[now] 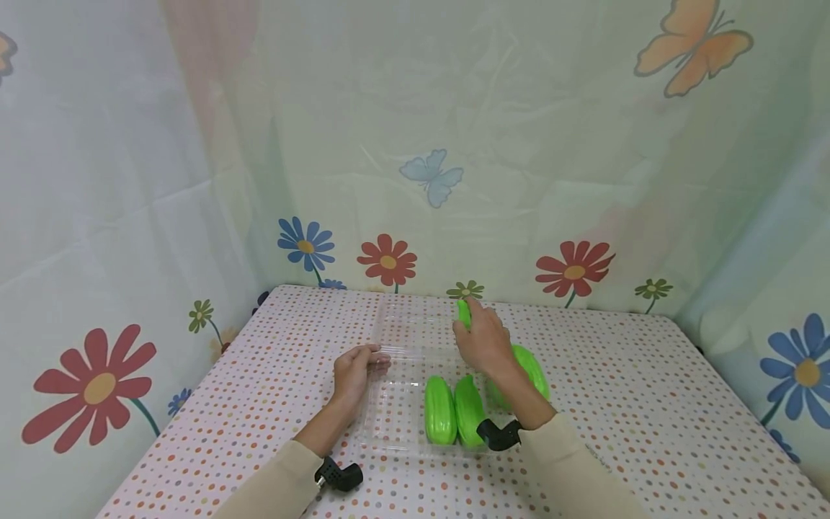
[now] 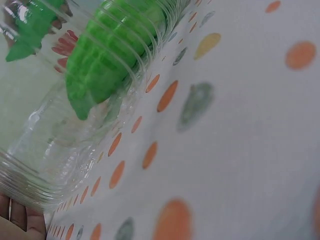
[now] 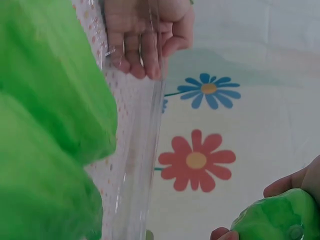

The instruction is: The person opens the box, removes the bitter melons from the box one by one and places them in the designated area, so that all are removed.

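Observation:
A clear plastic box (image 1: 397, 414) with a hinged lid (image 1: 415, 324) laid back lies on the table. Two green bitter melons, one on the left (image 1: 441, 411) and one on the right (image 1: 470, 412), lie side by side in its right part. My left hand (image 1: 353, 371) holds the box's left edge near the hinge, its fingers showing through the plastic. Over the right of the lid, my right hand (image 1: 483, 337) grips another bitter melon (image 3: 275, 217), mostly covered by the fingers in the head view. More green melon (image 1: 532, 371) shows beside my right forearm, partly hidden by it.
A dotted cloth covers the table (image 1: 622, 404). Behind it and at both sides hang fabric walls (image 1: 506, 216) printed with flowers and butterflies. Small dark objects (image 1: 262, 298) peek out at the far left corner of the table.

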Action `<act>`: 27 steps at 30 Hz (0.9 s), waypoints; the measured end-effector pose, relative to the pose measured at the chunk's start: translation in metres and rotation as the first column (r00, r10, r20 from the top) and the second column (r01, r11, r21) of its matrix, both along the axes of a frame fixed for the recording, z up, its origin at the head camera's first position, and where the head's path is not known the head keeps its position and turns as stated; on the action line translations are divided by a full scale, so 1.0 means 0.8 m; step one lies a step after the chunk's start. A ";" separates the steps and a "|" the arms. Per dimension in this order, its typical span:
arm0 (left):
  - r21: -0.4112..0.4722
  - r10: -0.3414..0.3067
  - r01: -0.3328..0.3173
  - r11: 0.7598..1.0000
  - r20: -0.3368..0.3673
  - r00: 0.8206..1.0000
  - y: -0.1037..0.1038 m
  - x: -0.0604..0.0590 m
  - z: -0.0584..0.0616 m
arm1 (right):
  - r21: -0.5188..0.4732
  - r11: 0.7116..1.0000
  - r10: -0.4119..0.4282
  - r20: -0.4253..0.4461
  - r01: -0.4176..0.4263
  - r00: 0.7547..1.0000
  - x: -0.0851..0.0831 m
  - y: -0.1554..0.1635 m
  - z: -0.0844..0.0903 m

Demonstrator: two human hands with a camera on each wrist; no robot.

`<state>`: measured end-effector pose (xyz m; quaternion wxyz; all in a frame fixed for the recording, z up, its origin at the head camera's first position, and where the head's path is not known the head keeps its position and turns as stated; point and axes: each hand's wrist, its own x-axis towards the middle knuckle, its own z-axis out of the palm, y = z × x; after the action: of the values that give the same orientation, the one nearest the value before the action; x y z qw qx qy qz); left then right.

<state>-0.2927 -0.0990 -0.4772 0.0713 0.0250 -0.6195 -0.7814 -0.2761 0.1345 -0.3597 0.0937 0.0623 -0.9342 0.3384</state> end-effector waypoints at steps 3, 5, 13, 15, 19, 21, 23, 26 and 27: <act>-0.003 -0.004 0.004 1.000 0.005 1.000 -0.001 0.000 -0.001 | 0.020 1.000 -0.008 -0.007 0.008 1.000 -0.005 0.010 0.000; -0.005 -0.007 0.008 1.000 0.009 1.000 -0.001 0.000 -0.001 | 0.025 0.999 -0.020 -0.006 0.020 1.000 -0.007 0.017 0.001; -0.010 -0.007 0.007 1.000 0.012 1.000 -0.003 -0.001 0.001 | -0.031 0.999 -0.032 0.016 0.033 0.999 -0.012 0.033 0.000; -0.012 0.001 -0.001 1.000 0.005 1.000 -0.001 0.000 0.001 | -0.038 0.999 -0.038 0.017 0.038 0.999 -0.012 0.038 0.000; -0.012 0.002 -0.002 1.000 0.001 1.000 -0.001 0.000 0.001 | -0.046 0.998 -0.048 0.016 0.049 0.999 -0.012 0.053 -0.001; -0.008 0.003 -0.003 1.000 0.003 1.000 -0.001 0.000 0.001 | -0.055 0.997 -0.056 0.014 0.057 0.998 -0.012 0.061 -0.001; -0.003 0.003 -0.002 1.000 0.009 1.000 -0.001 -0.001 0.002 | -0.062 0.996 -0.066 0.016 0.067 0.998 -0.011 0.068 -0.003; -0.002 0.004 -0.004 1.000 0.013 1.000 0.000 -0.001 0.002 | -0.068 0.993 -0.093 0.029 0.094 0.995 -0.010 0.079 -0.008; -0.003 0.004 -0.003 1.000 0.013 1.000 0.000 -0.001 0.002 | -0.066 0.992 -0.103 0.032 0.105 0.994 -0.010 0.082 -0.010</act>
<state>-0.2932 -0.0991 -0.4760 0.0686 0.0312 -0.6212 -0.7800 -0.2839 0.1998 -0.3677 0.0998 0.0055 -0.9255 0.3653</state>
